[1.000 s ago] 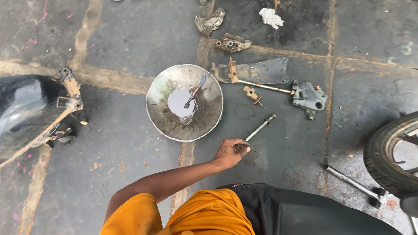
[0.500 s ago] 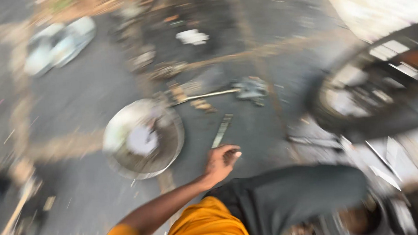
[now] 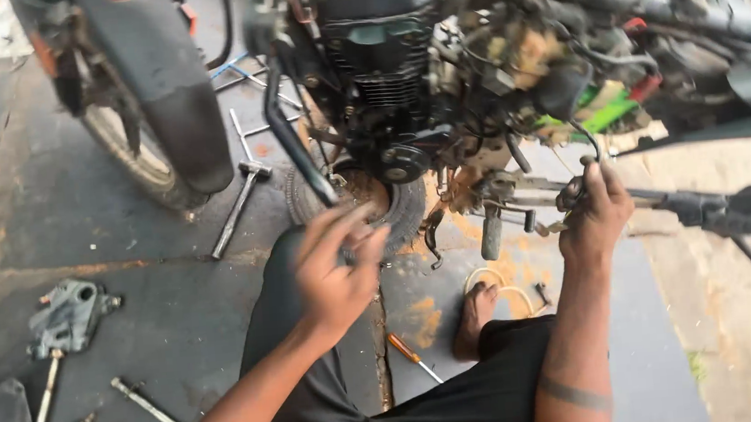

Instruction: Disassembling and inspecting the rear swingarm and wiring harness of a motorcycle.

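A motorcycle engine point(image 3: 382, 68) with black fins and tangled cables fills the top of the view. My left hand point(image 3: 337, 272) hovers in front of it over my knee, fingers apart and blurred, holding nothing. My right hand point(image 3: 596, 211) is closed around a metal bar point(image 3: 517, 200) that sticks out low on the bike's frame, next to a black footrest arm point(image 3: 733, 210). A small worn tyre point(image 3: 406, 204) lies on the ground under the engine, just beyond my left hand.
The bike's front wheel and mudguard point(image 3: 164, 138) stand at the upper left. A long T-handled wrench point(image 3: 239, 204), a grey metal casting point(image 3: 71, 313), a loose rod point(image 3: 150, 407) and an orange-handled screwdriver point(image 3: 406, 350) lie on the stone floor. My bare foot point(image 3: 476, 316) rests below the engine.
The view has swung from the floor with the metal bowl to the motorcycle. My left hand let go of the rod on the ground and rose towards the engine. My right hand has come into view.
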